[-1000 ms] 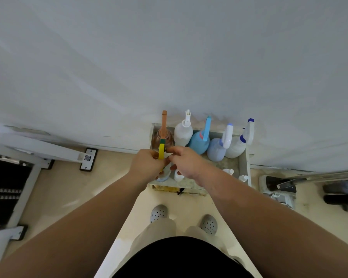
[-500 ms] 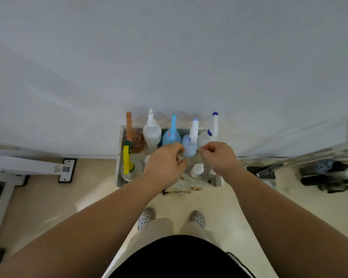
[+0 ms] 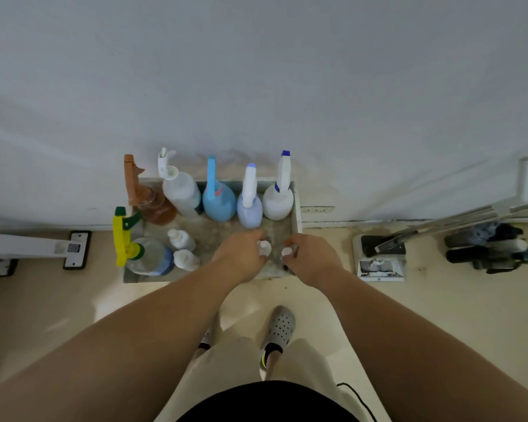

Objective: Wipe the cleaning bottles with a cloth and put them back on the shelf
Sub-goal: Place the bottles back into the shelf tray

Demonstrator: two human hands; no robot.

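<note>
A low grey shelf tray (image 3: 296, 208) stands on the floor against the wall. Along its back stand a brown spray bottle (image 3: 156, 205), a white one (image 3: 180, 193), a blue one (image 3: 218, 202), a lavender one (image 3: 250, 208) and a white one with a blue nozzle (image 3: 278, 199). A yellow-and-green spray bottle (image 3: 148, 257) and two small white bottles (image 3: 182, 239) (image 3: 186, 259) occupy the front left. At the front right my left hand (image 3: 241, 257) grips a small white-capped bottle (image 3: 264, 248), and my right hand (image 3: 311, 260) grips another (image 3: 286, 252). No cloth is visible.
A dustpan with brush (image 3: 378, 257) sits right of the tray, with long metal handles (image 3: 454, 220) and dark mop heads (image 3: 488, 248) beyond. A white bracket (image 3: 73, 248) lies to the left. My shoe (image 3: 279, 327) is just before the tray.
Both hands let go of the yellow-and-green spray bottle, which now stands at the tray's front left. They moved right and closed on two small white bottles.
</note>
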